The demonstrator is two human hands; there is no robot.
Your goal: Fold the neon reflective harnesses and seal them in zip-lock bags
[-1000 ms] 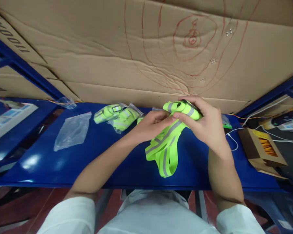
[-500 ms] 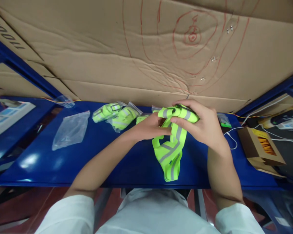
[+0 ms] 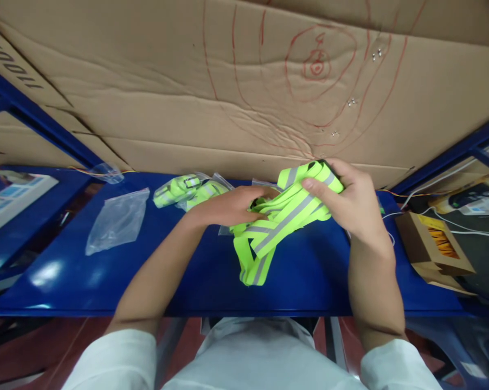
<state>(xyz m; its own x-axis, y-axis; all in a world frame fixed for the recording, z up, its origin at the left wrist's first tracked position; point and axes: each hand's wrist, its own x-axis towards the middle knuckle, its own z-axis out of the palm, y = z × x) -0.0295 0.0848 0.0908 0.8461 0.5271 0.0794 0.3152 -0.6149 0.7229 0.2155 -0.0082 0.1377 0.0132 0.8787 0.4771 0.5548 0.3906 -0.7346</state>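
Observation:
A neon-yellow reflective strap (image 3: 285, 216) with grey stripes is stretched between my two hands above the blue table (image 3: 204, 276). My right hand (image 3: 350, 195) pinches its folded upper end, thumb on top. At the other side my left hand (image 3: 240, 206) is closed around a gathered part, its fingertips partly hidden behind the strap. Loose loops hang below my left hand. Behind that hand lie similar bundles in clear bags, among them a bagged reflective strap (image 3: 177, 189).
An empty clear zip bag (image 3: 118, 221) lies flat on the left. On the right stand an open cardboard box (image 3: 435, 244) with orange contents and white cables (image 3: 415, 208). A large cardboard sheet (image 3: 155, 108) with red rings rises behind the table.
My hands have moved apart, spreading the strap wider between them. The hanging loops have swung left, and my right hand has shifted slightly right.

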